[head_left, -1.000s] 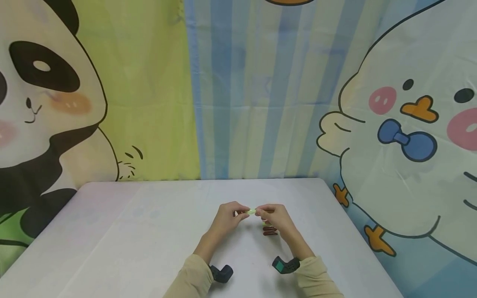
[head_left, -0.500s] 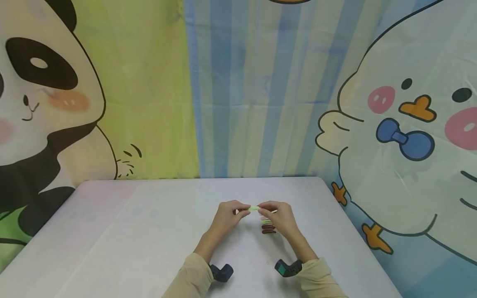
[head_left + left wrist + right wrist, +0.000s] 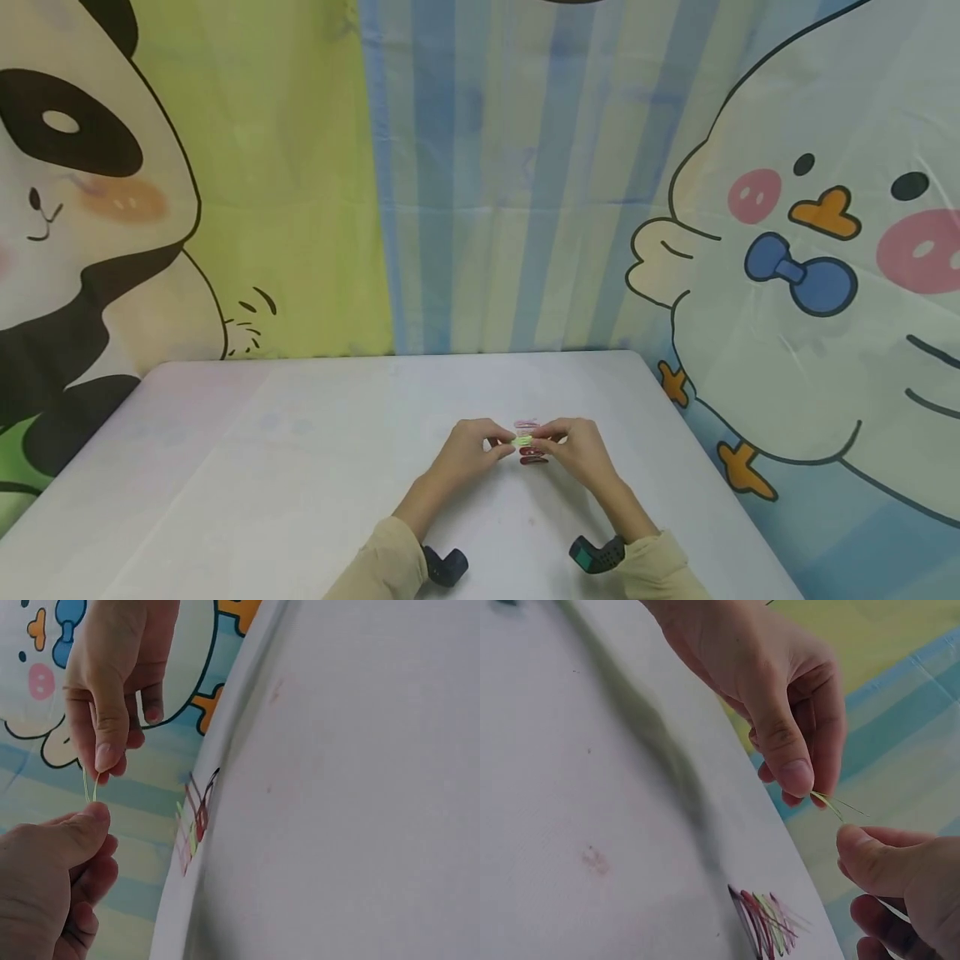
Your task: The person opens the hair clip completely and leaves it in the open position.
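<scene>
A thin light-green band (image 3: 96, 787), looped into two fine strands, stretches between the fingertips of both hands. My left hand (image 3: 467, 450) pinches one end between thumb and fingers; my right hand (image 3: 583, 454) pinches the other. In the right wrist view the green band (image 3: 826, 802) shows a fine strand sticking out to the side. Behind and below the hands, a row of thin bands (image 3: 763, 919) lies on the white table, dark red, green and pink side by side. In the head view the hands overlap part of this row, leaving the dark red bands (image 3: 534, 460) showing in front.
The white table (image 3: 262, 467) reaches back to a curtain (image 3: 480, 208) printed with cartoon animals. A dark device (image 3: 446, 568) is worn on the left wrist, and another dark device (image 3: 597, 555) on the right. Faint reddish marks (image 3: 594, 859) are on the tabletop.
Both hands, still pinching the green band, have come down toward the row on the table. Pink bands beyond the hands now show more. The head view has shifted slightly.
</scene>
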Demonstrator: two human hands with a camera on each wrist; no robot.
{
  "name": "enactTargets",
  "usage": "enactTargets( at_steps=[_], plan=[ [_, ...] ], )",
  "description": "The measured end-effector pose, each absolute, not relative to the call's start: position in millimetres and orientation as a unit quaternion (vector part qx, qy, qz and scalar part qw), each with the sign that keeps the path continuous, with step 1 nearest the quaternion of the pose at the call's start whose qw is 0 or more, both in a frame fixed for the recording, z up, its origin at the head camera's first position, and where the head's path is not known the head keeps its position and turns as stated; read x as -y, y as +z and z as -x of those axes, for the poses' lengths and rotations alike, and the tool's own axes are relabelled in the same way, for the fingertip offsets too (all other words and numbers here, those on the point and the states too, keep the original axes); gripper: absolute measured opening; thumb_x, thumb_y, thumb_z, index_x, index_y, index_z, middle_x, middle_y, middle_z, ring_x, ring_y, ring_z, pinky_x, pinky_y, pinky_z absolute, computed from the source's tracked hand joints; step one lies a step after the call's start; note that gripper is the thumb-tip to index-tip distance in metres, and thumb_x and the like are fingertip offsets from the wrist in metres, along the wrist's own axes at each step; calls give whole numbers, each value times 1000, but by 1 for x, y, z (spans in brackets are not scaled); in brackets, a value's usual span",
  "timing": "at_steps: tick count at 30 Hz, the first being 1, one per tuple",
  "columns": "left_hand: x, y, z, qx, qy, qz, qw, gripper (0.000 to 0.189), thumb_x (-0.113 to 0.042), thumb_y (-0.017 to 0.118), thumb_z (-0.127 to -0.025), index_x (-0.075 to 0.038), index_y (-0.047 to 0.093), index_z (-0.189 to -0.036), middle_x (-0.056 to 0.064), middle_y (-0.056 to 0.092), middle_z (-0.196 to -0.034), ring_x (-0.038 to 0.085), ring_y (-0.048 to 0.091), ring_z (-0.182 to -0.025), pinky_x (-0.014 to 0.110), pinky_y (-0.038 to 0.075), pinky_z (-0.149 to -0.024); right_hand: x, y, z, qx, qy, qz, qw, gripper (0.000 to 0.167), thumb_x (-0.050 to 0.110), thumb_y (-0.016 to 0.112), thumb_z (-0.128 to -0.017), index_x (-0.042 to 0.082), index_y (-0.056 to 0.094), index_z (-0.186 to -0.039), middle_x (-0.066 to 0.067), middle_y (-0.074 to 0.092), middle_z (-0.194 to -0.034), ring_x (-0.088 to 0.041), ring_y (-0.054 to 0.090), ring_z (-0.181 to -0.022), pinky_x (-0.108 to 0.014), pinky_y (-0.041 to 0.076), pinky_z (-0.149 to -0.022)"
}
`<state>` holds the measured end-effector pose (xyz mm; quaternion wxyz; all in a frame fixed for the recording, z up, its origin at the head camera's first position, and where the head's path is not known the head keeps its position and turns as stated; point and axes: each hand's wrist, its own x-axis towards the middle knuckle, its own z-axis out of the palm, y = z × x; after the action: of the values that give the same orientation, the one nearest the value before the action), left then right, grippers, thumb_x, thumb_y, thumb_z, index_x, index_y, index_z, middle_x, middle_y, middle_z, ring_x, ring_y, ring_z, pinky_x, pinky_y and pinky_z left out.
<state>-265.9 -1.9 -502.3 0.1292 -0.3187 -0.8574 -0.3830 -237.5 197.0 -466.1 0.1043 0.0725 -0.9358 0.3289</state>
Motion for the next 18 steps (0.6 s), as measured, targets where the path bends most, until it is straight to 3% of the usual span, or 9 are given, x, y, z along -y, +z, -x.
enactTargets(
  at_steps=[11,18],
  plan=[
    [-12,-510,250,893,-319,303,92,8,-17,74,-81,-15,77,-89,-7,67,-78,0,52,-64,14,41,-59,-207,-485,229,963,250,-81,63,8,21,81,-72,21,77,-79,9,69,-75,-5,49,-65,-20,40,-56],
    [-38,-515,246,917,-289,267,60,9,-20,74,-81,-17,77,-88,-7,68,-80,2,57,-72,20,45,-65,-218,-491,222,977,195,-66,53,6,24,80,-74,22,76,-78,9,70,-77,-4,54,-67,-26,43,-56]
  ],
)
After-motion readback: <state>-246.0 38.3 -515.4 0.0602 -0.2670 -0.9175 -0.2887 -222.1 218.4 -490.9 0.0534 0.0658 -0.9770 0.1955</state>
